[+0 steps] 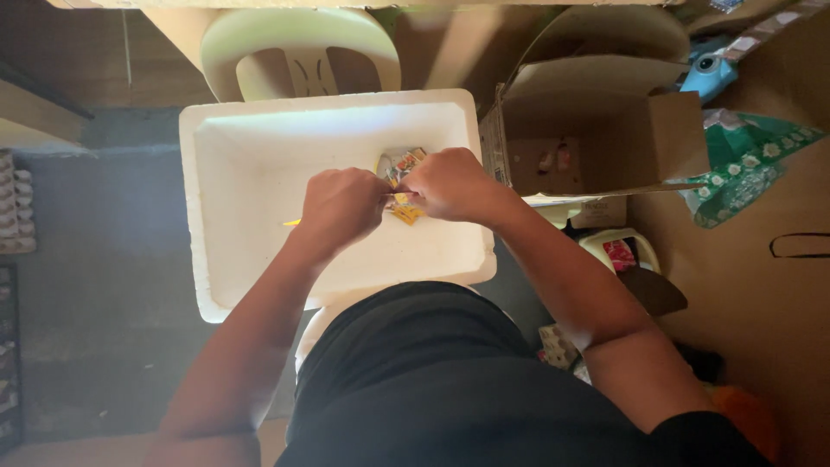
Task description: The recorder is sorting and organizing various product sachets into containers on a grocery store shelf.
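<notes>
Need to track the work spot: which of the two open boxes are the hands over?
The white foam box, where both hands pinch small yellow packets. The brown cardboard box sits apart, right.

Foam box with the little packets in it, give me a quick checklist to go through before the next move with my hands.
1. Both hands on the packets: ok, left hand and right hand meet over them.
2. Grip firm: cannot tell, the fingers are curled under and hidden.
3. Packets over the foam box: ok, held inside its walls.
4. Foam box steady: cannot tell, what it rests on is hidden.
5. Cardboard box open: ok, flaps up, beside the foam box on the right.
6. Packet sealed or torn: cannot tell, too small to see.
</notes>
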